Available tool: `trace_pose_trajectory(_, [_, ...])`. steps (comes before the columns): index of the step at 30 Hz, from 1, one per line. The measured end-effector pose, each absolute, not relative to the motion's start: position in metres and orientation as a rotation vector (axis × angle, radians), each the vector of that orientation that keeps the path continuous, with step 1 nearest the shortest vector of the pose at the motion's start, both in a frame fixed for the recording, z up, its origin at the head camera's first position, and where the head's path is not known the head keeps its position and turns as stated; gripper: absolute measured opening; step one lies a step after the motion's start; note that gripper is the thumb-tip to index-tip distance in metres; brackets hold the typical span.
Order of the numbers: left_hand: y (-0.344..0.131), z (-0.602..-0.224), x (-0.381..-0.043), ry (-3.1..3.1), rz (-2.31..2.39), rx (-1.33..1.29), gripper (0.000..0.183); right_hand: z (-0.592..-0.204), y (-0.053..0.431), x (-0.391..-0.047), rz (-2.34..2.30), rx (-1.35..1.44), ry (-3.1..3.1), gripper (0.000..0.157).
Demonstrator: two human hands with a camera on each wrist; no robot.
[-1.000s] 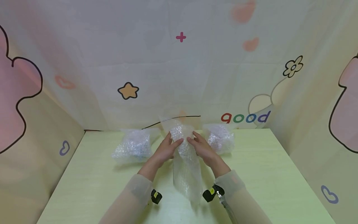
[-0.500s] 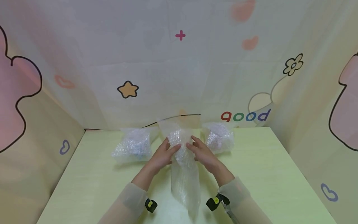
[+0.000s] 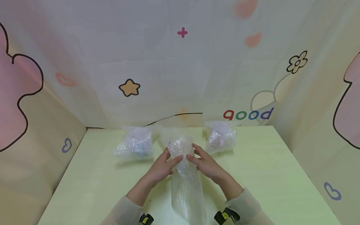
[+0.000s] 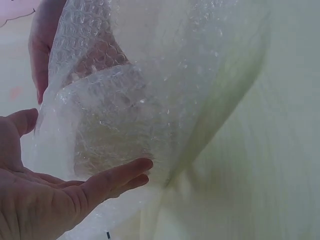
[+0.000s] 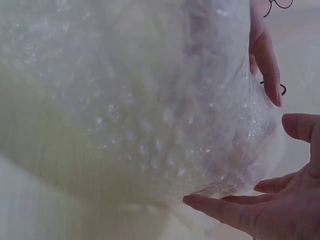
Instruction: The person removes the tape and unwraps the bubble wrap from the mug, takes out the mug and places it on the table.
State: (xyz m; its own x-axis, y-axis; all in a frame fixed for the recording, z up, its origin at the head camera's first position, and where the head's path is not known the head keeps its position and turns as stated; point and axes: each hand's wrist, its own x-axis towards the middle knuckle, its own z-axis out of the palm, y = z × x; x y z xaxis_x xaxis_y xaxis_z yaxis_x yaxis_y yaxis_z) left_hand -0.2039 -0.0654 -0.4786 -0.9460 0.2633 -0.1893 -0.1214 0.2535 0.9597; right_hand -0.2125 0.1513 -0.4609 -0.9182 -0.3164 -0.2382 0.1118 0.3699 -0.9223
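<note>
A long piece of clear bubble wrap [image 3: 187,187] is held between both hands over the middle of the table, its loose tail hanging toward the near edge. On its left side the left hand [image 3: 161,165] grips the bunched upper part, thumb on top. Opposite it, the right hand [image 3: 208,164] grips the same part, the two thumbs close together. In the left wrist view, the wrap [image 4: 115,120] shows a fold with its bubbles visible. The right wrist view has the wrap [image 5: 165,125] rounded over the right hand's fingers [image 5: 220,210]. Whether anything is inside, I cannot tell.
Two bubble-wrapped bundles rest at the back of the pale table [image 3: 270,175]: one bundle [image 3: 136,143] on the left, another bundle [image 3: 221,137] on the right. A printed curtain [image 3: 157,62] stands behind the table and along both sides.
Both hands and the bubble wrap have moved back toward the person, and the wrap's tail now reaches the bottom of the head view. The two bundles stay put.
</note>
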Motion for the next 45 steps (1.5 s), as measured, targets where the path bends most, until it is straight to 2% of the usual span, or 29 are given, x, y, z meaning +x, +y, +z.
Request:
trace_pose_trajectory(11, [-0.062,-0.476,-0.177,2.193,1.722,0.184,0.099,-0.456,0.159,-0.191,-1.512,-0.191,2.255,0.084])
trace_pose_trajectory(21, [-0.064,-0.478,-0.169,2.164,1.724,0.264,0.091,-0.451,0.163,-0.175,-1.499,-0.195,2.244,0.086])
trace_pose_trajectory(29, [-0.069,-0.477,-0.168,2.154,1.712,0.271,0.092,-0.452,0.165,-0.171,-1.506,-0.204,2.245,0.090])
trace_pose_trajectory(38, [-0.078,-0.475,-0.166,2.177,1.689,0.176,0.095,-0.452,0.160,-0.168,-1.451,-0.188,2.321,0.105])
trace_pose_trajectory(45, [-0.081,-0.474,-0.164,2.206,1.714,0.124,0.092,-0.450,0.153,-0.163,-1.335,-0.308,2.471,0.122])
